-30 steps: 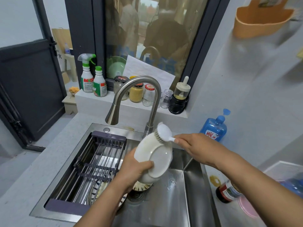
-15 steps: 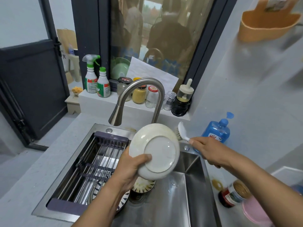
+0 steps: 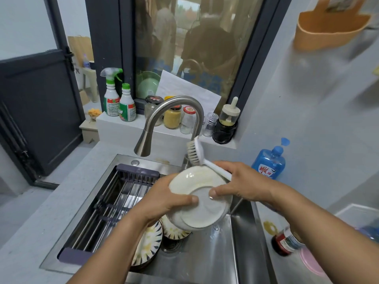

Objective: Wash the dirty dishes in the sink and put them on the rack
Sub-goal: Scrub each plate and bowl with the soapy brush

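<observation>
Both hands hold the white plate (image 3: 201, 214) above the sink (image 3: 207, 261), its underside tilted up toward the camera. The left hand (image 3: 164, 199) grips the left rim, thumb on the base. The right hand (image 3: 242, 185) presses its thumb there too and clasps the brush (image 3: 203, 158), whose handle runs up and left, bristles near the faucet (image 3: 164, 111). The rack (image 3: 114, 203) lies just left of the plate; patterned plates (image 3: 147, 240) lie below.
</observation>
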